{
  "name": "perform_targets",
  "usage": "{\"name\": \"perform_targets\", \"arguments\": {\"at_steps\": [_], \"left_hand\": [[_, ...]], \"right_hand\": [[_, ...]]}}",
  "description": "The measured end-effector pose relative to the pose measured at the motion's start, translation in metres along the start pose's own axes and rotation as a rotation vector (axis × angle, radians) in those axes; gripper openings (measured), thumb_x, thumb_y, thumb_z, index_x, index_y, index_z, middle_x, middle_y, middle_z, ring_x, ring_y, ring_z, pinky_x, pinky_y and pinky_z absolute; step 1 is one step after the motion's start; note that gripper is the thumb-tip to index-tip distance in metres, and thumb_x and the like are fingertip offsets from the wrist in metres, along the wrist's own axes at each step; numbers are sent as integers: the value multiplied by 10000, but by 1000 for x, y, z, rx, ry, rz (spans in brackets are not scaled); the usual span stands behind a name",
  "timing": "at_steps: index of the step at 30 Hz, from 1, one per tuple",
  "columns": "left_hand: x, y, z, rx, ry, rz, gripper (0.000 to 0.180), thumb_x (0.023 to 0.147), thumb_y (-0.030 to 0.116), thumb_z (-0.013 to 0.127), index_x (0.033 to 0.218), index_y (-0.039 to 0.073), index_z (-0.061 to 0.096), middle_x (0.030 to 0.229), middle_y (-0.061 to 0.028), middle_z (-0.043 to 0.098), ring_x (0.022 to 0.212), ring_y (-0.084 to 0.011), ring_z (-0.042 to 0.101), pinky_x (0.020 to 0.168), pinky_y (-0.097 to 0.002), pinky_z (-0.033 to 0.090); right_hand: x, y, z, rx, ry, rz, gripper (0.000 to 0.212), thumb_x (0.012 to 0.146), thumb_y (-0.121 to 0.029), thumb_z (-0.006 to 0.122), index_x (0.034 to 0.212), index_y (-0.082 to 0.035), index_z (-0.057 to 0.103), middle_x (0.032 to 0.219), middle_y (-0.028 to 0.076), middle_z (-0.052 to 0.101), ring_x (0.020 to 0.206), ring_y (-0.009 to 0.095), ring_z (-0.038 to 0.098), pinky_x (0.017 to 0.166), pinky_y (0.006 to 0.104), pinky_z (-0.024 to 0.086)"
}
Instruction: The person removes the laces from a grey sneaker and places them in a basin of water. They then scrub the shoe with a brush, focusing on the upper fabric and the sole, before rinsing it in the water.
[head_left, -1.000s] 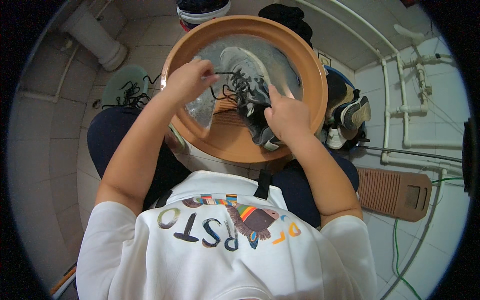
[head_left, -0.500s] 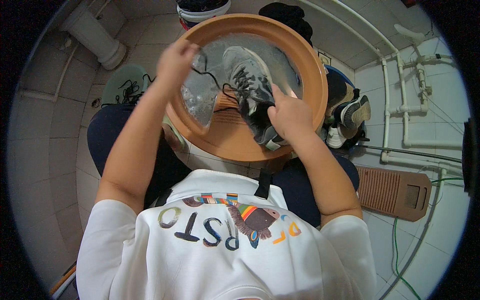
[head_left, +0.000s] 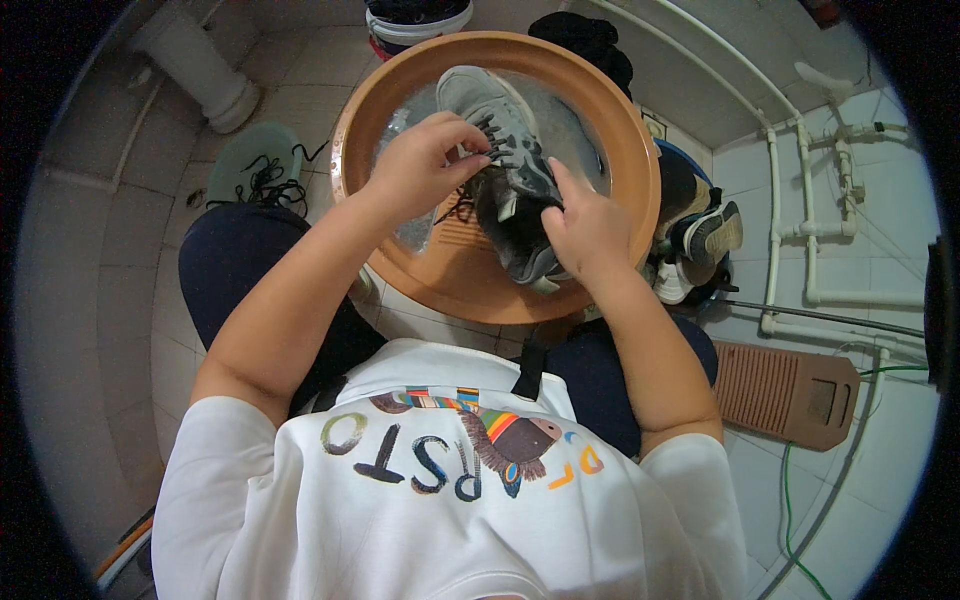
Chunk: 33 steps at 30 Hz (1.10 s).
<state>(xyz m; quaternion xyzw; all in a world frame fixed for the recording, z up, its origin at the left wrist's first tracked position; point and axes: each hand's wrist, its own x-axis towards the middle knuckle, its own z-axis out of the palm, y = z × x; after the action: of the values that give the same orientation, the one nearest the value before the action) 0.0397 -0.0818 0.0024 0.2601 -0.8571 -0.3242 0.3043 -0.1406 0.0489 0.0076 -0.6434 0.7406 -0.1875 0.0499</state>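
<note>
A grey and black lace-up sneaker point(head_left: 520, 165) is held over an orange-brown basin point(head_left: 400, 240), its toe pointing away from me and its opening toward me. My right hand point(head_left: 592, 225) grips the shoe's right side near the ankle collar, with the thumb stretched along the upper. At the lacing, my left hand point(head_left: 425, 165) is closed, thumb and fingertips pinched on the dark shoelace. A loose length of black lace point(head_left: 455, 208) hangs below that hand over the basin's ridged washboard part. Soapy greyish water point(head_left: 405, 115) lies in the basin under the shoe.
To the left, a pale green bowl point(head_left: 225, 165) holds black laces. More shoes point(head_left: 705, 235) are piled in a blue tub at the right. A brown washboard point(head_left: 785, 395) lies on the tiles beside white pipes point(head_left: 775, 200). Behind the basin are a white bucket point(head_left: 420, 30) and dark cloth point(head_left: 580, 45).
My left hand has come back from the left, where it held a lace stretched out, to the shoe's lacing. The shoe has shifted slightly away and turned, still in my right hand.
</note>
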Motion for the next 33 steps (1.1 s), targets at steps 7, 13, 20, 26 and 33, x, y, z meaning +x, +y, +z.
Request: {"name": "perform_targets", "arguments": {"at_steps": [7, 13, 20, 26, 33], "left_hand": [[-4, 0, 6, -22, -71, 41, 150, 733, 86, 665, 870, 43, 623, 829, -87, 574, 751, -239, 593, 670, -319, 480], [-3, 9, 4, 207, -175, 169, 169, 687, 84, 651, 835, 43, 579, 831, -108, 571, 767, -299, 578, 667, -376, 473], [7, 7, -9, 118, -172, -154, 180, 678, 67, 649, 826, 24, 555, 778, -127, 571, 698, -261, 573, 627, -331, 463], [-1, 6, -3, -2, -230, -112, 180, 764, 141, 653, 863, 12, 576, 772, -121, 575, 687, -239, 560, 638, -315, 456], [2, -4, -7, -48, -536, -279, 173, 823, 170, 625, 793, 21, 542, 682, 8, 509, 652, -86, 442, 590, -246, 390]], "right_hand": [[-1, -11, -1, -69, -43, -69, 547, 736, -200, 546, 1250, -42, 443, 841, 155, 634, 752, 317, 606, 674, 429, 464], [-4, -15, 1, -77, -27, -156, 535, 721, -199, 571, 1219, -39, 457, 805, 155, 632, 708, 315, 614, 626, 437, 477], [1, -14, 8, -62, -39, -170, 471, 733, -209, 558, 1155, -11, 493, 727, 154, 629, 686, 323, 619, 589, 446, 480], [-1, -15, 6, -37, -94, -101, 478, 749, -214, 553, 1186, -36, 474, 782, 162, 630, 731, 335, 614, 631, 465, 473], [-3, -21, 9, -77, -130, -104, 494, 726, -153, 525, 1215, -97, 473, 829, 114, 627, 749, 299, 605, 655, 427, 464]]}}
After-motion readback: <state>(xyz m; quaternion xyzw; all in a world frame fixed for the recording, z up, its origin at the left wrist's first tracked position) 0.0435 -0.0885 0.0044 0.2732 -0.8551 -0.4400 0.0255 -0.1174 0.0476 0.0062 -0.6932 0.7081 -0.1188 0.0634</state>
